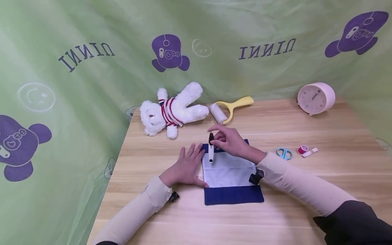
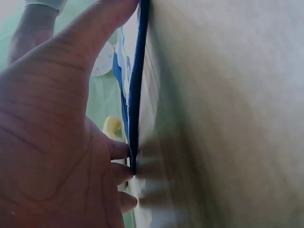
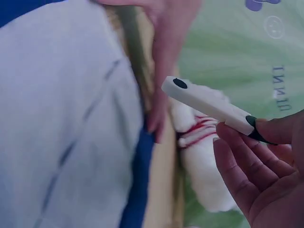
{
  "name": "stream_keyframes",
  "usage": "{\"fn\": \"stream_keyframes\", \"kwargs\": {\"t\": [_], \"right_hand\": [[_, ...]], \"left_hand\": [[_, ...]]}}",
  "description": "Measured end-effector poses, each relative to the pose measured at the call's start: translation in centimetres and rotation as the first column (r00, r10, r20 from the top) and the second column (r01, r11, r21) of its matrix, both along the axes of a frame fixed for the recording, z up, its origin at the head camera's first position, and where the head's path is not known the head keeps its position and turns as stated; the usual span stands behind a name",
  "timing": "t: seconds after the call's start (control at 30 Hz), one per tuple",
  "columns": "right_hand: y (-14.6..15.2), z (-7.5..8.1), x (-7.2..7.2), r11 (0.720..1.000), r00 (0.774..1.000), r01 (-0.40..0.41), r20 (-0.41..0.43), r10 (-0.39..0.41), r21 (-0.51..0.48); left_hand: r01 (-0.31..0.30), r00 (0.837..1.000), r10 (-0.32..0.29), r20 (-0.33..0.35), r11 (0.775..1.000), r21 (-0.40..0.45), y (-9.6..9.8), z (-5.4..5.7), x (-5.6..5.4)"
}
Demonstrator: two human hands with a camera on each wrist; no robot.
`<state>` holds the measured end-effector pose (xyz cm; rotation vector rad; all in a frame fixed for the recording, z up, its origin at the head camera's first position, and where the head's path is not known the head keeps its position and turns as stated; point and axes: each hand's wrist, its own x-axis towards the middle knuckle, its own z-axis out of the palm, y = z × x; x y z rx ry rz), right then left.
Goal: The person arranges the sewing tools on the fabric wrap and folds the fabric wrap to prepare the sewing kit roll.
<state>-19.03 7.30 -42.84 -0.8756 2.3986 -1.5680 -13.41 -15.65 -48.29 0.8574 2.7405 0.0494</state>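
Observation:
A folded cloth (image 1: 229,177), pale in the middle with dark blue bands at its near and far ends, lies on the table. My left hand (image 1: 185,168) rests at its left edge, fingers spread and thumb on the near corner of the pale part. Seen from the left wrist, the blue edge (image 2: 137,85) runs beside thumb and fingertips. Over the far left part of the cloth, my right hand (image 1: 231,141) pinches a white marker pen (image 1: 211,153) by its black end. In the right wrist view, the pen (image 3: 213,104) points away from the fingers, and a dark broken line crosses the cloth (image 3: 80,95).
A white plush bear (image 1: 183,109) in a striped top lies at the back left, beside a yellow-handled lint roller (image 1: 218,114). To the right are blue scissors (image 1: 284,153), a red thread spool (image 1: 303,149), a small pale strip (image 1: 310,152) and a pink clock (image 1: 315,98).

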Motion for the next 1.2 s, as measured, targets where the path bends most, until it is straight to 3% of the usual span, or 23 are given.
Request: {"fn": "stream_keyframes", "kwargs": {"t": [0.17,0.37,0.67,1.0,1.2], "right_hand": [[-0.2,-2.0,-0.4,0.999,0.999,-0.029,0.042,0.028,0.024],[-0.6,-3.3,-1.3,0.995,0.991,-0.089,0.107,0.085,0.036],[-1.0,-4.1,-2.1,0.985,0.944,-0.150,0.309,0.117,0.083],[-0.8,-4.3,-2.2,0.974,0.928,-0.197,0.344,0.147,0.116],[-0.7,-4.5,-1.6,0.944,0.921,-0.262,0.343,0.184,0.199]], "left_hand": [[0.005,1.000,-0.005,0.024,1.000,0.002,0.2,-0.2,-0.4],[0.004,1.000,-0.005,0.025,1.000,0.019,0.2,-0.2,-0.3],[0.014,1.000,-0.014,0.023,1.000,-0.023,-0.1,0.0,-0.2],[0.035,0.999,-0.035,0.033,0.999,-0.018,-0.6,0.4,-0.4],[0.036,0.999,-0.036,0.031,0.999,-0.017,-0.5,0.3,-0.5]]}}
